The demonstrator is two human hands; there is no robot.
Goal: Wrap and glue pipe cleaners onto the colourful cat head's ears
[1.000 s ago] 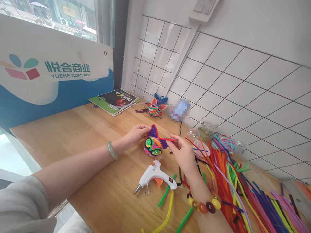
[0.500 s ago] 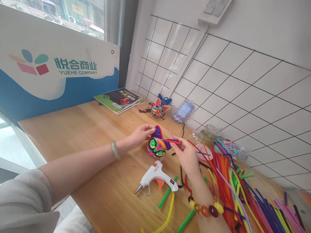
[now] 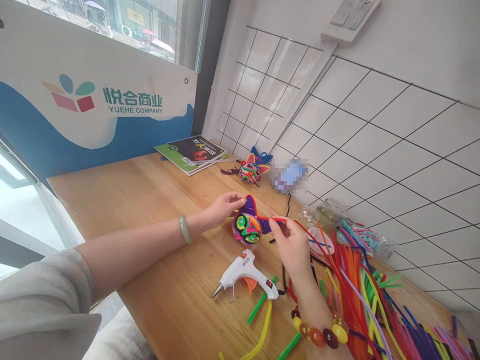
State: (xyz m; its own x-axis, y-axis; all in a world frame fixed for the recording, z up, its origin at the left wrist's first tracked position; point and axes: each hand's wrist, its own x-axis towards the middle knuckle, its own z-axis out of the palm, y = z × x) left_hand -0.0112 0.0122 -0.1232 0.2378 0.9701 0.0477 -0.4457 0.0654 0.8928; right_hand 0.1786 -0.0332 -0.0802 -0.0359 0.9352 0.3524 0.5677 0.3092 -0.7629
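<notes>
A round, multicoloured pipe-cleaner ornament with two green-and-yellow eye-like discs is held just over the table. My left hand pinches the tip of its purple tail-like part, which has a red edge. On the other side, my right hand grips a red pipe cleaner between thumb and fingers, along the second purple part. That pipe cleaner follows the purple edge; its far end is partly behind my fingers. A white hot glue gun lies below the ornament, its metal nozzle pointing left.
Loose pipe cleaners in many colours cover the table's right side. Books and another colourful ornament sit at the back near a blurred phone-like object. Clear plastic packaging lies along the gridded wall.
My right fingers have moved along the red pipe cleaner, which now lies closer along the purple edge. My left hand keeps its pinch. The whole view has shifted slightly.
</notes>
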